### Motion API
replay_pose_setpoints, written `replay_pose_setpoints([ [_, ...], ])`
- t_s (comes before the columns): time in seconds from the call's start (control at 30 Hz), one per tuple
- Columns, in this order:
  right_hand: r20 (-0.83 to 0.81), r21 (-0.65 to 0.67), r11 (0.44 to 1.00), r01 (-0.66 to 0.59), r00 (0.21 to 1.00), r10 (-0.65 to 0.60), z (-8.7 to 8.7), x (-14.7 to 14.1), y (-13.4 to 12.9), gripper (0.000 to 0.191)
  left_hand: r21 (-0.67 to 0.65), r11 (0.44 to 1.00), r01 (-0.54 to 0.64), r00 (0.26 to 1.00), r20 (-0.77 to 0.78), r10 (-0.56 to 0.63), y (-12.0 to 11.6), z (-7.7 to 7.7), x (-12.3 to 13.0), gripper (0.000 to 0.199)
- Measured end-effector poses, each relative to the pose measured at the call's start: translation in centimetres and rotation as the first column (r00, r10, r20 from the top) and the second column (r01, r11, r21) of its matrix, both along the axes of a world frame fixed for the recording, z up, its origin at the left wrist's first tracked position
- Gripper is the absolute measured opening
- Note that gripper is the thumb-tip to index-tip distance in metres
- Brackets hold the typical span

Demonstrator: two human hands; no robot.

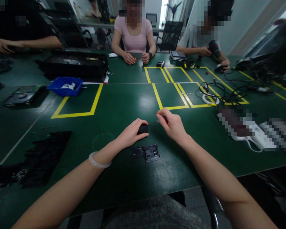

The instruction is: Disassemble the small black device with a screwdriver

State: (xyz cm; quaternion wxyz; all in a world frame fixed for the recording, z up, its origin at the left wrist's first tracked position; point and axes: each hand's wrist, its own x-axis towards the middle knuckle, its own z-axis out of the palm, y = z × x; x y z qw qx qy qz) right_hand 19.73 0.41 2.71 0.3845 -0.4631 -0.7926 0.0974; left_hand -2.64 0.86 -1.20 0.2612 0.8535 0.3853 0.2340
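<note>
My left hand (134,132) is closed round a small black box-like part (143,129), thumb in front and fingers over the top. My right hand (171,122) pinches a thin-shafted tool (153,123) that looks like a screwdriver. Its shaft slants left to the black part; whether the tip touches cannot be made out. Most of the tool's handle is hidden in my fingers. Just in front of my left hand, a black plastic frame (152,153) lies flat on the green table (178,171), with a thinner black piece (137,152) at its left side.
Black plastic parts (47,152) lie at the left, below a blue tray (66,87) and a drive-like device (26,95). Cables (224,90) and a white power strip (259,135) are to the right. Yellow tape (157,95) marks the table. Several people sit opposite.
</note>
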Motion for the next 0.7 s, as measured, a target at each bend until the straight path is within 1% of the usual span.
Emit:
replay_pose_setpoints([
  [0.17, -0.027, -0.017, 1.000, -0.009, 1.000, 0.008, 0.04, -0.08, -0.06, 0.020, -0.002, 1.000, -0.001, 1.000, 0.002, 0.001, -0.03, 0.17, -0.01, 0.034],
  [0.33, 0.002, -0.007, 1.000, -0.017, 1.000, 0.017, 0.10, -0.02, -0.03, 0.019, -0.001, 1.000, 0.001, 1.000, 0.003, -0.001, -0.04, 0.26, 0.06, 0.033],
  [0.43, -0.006, -0.018, 1.000, -0.015, 1.000, 0.015, 0.07, -0.07, 0.02, 0.017, 0.007, 1.000, 0.005, 1.000, 0.005, -0.005, -0.03, 0.21, 0.08, 0.034],
  [0.53, -0.021, -0.025, 1.000, -0.007, 1.000, 0.006, 0.05, -0.12, 0.04, 0.020, 0.007, 1.000, 0.002, 1.000, 0.000, -0.002, -0.04, 0.16, 0.07, 0.034],
  [0.7, 0.008, -0.042, 0.999, -0.003, 1.000, 0.004, 0.16, -0.09, 0.05, 0.018, 0.009, 1.000, 0.006, 1.000, -0.006, -0.006, -0.02, 0.11, 0.02, 0.035],
])
